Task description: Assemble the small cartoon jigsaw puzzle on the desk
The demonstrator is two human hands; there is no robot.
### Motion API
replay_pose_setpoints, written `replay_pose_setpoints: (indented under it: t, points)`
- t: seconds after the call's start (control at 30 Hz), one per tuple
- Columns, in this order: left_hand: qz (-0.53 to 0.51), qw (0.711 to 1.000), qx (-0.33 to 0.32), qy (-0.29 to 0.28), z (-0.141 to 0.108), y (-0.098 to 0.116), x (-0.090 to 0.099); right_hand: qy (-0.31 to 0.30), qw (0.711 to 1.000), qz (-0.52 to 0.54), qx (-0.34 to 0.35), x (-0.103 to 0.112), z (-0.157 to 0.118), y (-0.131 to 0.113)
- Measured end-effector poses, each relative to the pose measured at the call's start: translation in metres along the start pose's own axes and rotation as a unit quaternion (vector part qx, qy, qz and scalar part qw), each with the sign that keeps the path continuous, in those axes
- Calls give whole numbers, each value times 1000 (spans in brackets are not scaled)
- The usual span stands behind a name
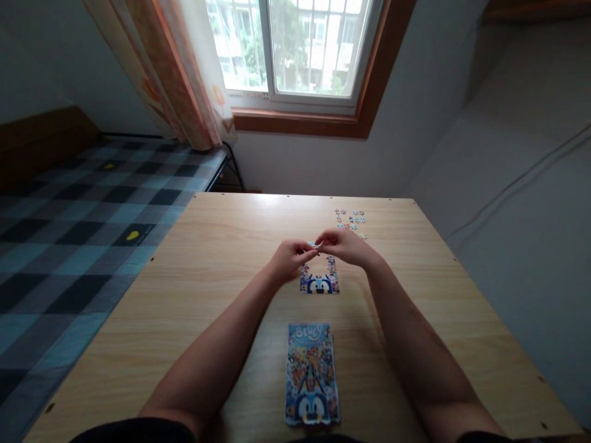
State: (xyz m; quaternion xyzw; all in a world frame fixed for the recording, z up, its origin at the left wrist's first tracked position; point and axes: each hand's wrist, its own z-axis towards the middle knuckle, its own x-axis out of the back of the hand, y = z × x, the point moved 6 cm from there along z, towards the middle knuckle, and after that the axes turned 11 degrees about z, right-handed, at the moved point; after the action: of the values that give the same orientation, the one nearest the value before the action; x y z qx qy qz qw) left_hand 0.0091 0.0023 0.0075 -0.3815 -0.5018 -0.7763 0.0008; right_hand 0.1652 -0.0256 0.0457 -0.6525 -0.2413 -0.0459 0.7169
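Observation:
A partly assembled jigsaw puzzle [320,285] lies on the wooden table, with a blue dog face along its near edge and bare table showing in its middle. Over its far part, my left hand [292,256] and my right hand [340,245] meet at the fingertips. Both are closed in a pinch; what is between the fingers is too small to make out. Loose puzzle pieces [356,219] lie beyond my right hand. Nearer to me is a picture sheet [312,373] with the word Bluey and the same dog face.
The light wooden table [207,258] reaches toward a wall with a window [314,49] and an orange curtain [178,67]. At the left stands a bed with a checked cover [115,215]. A cable [517,178] runs along the right wall.

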Motion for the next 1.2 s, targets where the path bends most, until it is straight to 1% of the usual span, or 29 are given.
replay_pose_setpoints:
  t: [0.1, 0.2, 0.3, 0.43, 0.5, 0.6, 0.77, 0.87, 0.93, 1.03, 1.13, 1.2]
  points:
    - [-8, 1000, 21, 11, 0, -5, 0, 30, 997, -68, 36, 1, -6, -5]
    - [-13, 999, 36, 22, 0, -10, 2, 24, 986, -138, 94, -5, -11, -10]
    - [-34, 998, 41, 20, 1, -12, 2, 21, 968, -200, 150, -13, -14, -15]
    - [-71, 996, 45, 15, 1, -14, 3, 47, 939, -288, 182, -18, -15, -18]
    - [-87, 995, 49, 9, 1, -13, 2, 66, 926, -313, 200, -17, -17, -20]
    - [-103, 993, 54, 1, 0, -13, 1, 80, 915, -319, 233, -15, -21, -21]
    - [-109, 992, 53, -28, -1, -12, -3, 49, 912, -313, 262, -16, -28, -15]
    - [-106, 992, 53, -48, -2, -11, -5, 49, 909, -307, 278, -18, -32, -12]
    - [-101, 992, 54, -56, -2, -9, -5, 58, 912, -290, 285, -19, -34, -11]
    - [-87, 993, 49, -68, -3, -7, -5, 64, 923, -257, 279, -17, -36, -9]
    - [-89, 994, 44, -52, -3, -10, -2, 66, 934, -235, 262, -6, -41, -8]
    - [-81, 996, 37, -13, -3, -13, 5, 51, 943, -221, 245, 2, -45, -6]
